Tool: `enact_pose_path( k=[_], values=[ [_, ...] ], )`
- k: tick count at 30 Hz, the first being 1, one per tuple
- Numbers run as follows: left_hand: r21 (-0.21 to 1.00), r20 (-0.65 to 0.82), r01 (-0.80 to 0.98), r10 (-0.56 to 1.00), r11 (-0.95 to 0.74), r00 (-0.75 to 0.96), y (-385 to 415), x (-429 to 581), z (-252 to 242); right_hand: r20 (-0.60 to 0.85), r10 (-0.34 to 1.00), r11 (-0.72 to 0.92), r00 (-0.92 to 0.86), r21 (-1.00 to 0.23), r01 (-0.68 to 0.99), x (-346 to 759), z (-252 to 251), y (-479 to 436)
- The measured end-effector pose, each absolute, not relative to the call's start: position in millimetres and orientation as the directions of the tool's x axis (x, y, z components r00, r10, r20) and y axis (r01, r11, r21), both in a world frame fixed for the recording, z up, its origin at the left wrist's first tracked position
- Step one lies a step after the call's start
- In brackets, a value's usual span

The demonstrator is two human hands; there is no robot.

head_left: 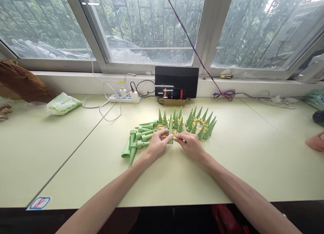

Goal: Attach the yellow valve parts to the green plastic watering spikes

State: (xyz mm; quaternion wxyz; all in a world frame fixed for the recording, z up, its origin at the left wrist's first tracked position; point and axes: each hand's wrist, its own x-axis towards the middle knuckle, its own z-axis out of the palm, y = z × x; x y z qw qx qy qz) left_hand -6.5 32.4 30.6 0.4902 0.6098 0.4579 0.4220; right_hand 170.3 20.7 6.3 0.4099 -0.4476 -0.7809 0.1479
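Note:
In the middle of the table my left hand [159, 143] is closed on a green plastic spike [170, 126], its tip pointing up. Close beside it, my right hand [190, 143] pinches a small yellow piece [174, 136] near the spike's lower part. Whether the two parts touch, I cannot tell. Behind my hands stand several upright green spikes [209, 129], in a ring on the right and a looser group at centre. Small yellow pieces [199, 121] lie among them. Left of my left hand, more green spikes [133, 148] lie on their sides, some overlapping.
A black tablet [177, 77] with a phone [174, 93] before it stands at the back. White cables run from a power strip [124, 98]. A green-white packet [63, 103] lies left, a bundled red-blue cable [224, 95] behind right. Someone's fingers [316, 141] show at the right edge.

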Motion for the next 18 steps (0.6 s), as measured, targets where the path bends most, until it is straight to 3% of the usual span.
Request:
enact_pose_path(
  k=[8, 18],
  values=[
    [0.953, 0.166, 0.179, 0.918, -0.243, 0.359, 39.0, -10.3, 20.5, 0.439, 0.867, 0.496, -0.237, -0.709, 0.501, 169.9, 5.6, 21.1],
    [0.877, 0.244, 0.312, 0.899, -0.365, 0.364, 36.0, -11.1, 26.0, 0.362, 0.905, 0.426, -0.224, -0.784, 0.451, 169.4, 12.6, 17.1]
  ],
)
